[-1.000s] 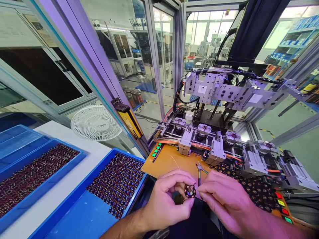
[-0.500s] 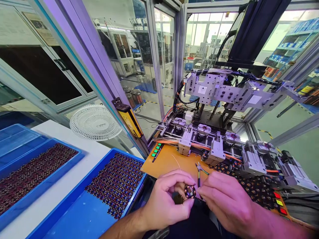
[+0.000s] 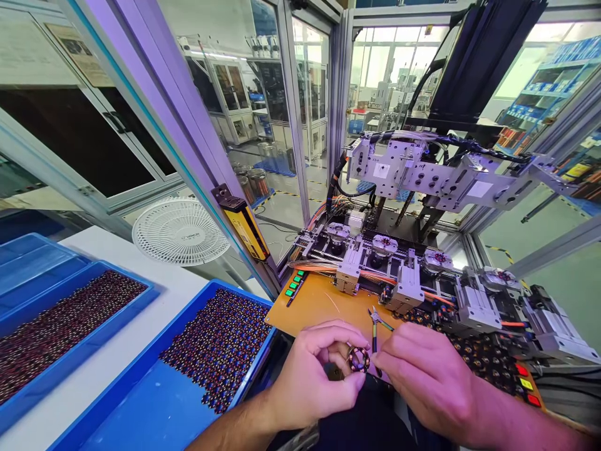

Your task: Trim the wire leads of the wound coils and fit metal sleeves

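Between the thumb and fingers of my left hand [image 3: 317, 369] is a small motor stator [image 3: 359, 359], a dark ring with copper windings and an open centre facing me. Just right of it, my right hand [image 3: 425, 369] is closed in a pinch, its fingertips beside the ring's edge. What that pinch holds, if anything, is too small to make out. Behind the hands, wire cutters [image 3: 374, 326] with dark handles lie on the orange work plate, jaws pointing away.
A blue tray [image 3: 141, 391] of stators lies left, with another blue tray [image 3: 153, 294] beyond. The winding machine [image 3: 385, 244] rises ahead behind the orange plate [image 3: 319, 304]. More stators [image 3: 483, 360] cover the plate's right side, near lit buttons [image 3: 526, 383]. A white fan [image 3: 181, 232] stands left.
The stator has turned slightly in my left hand, so its open centre shows more clearly. Both hands stay almost in place.
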{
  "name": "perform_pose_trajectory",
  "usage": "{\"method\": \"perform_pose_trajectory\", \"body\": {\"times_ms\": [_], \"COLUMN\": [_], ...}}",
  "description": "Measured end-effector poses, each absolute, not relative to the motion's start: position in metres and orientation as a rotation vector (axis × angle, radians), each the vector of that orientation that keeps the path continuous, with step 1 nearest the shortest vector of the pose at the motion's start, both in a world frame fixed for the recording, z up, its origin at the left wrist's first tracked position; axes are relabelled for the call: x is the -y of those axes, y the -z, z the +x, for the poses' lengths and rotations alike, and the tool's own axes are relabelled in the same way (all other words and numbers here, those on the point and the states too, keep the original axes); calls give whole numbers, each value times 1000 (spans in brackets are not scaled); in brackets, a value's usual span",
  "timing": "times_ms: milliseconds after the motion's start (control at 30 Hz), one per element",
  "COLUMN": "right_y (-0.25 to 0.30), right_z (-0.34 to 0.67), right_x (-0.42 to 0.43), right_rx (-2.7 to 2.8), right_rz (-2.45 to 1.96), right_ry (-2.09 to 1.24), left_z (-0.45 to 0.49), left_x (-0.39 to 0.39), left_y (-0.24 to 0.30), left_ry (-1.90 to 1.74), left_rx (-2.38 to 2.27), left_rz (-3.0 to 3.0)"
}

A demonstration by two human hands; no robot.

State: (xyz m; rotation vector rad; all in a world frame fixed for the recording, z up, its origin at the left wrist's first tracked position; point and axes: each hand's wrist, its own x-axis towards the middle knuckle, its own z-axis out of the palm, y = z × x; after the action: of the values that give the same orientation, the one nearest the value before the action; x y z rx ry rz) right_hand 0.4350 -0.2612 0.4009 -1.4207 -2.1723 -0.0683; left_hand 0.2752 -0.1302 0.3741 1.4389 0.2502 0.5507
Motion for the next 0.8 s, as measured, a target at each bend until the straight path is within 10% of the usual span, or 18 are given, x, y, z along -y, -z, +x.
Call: {"method": "perform_pose_trajectory", "body": {"times_ms": [800], "right_y": [-401], "right_z": [426], "right_x": [263], "right_rx": [1838], "right_rz": [-1340], "right_ry": [-90], "left_z": [281], "left_x": [128], "left_y": [-367], "left_ry": [-419], "left_rx": [-21], "left_rz": [1144]}}
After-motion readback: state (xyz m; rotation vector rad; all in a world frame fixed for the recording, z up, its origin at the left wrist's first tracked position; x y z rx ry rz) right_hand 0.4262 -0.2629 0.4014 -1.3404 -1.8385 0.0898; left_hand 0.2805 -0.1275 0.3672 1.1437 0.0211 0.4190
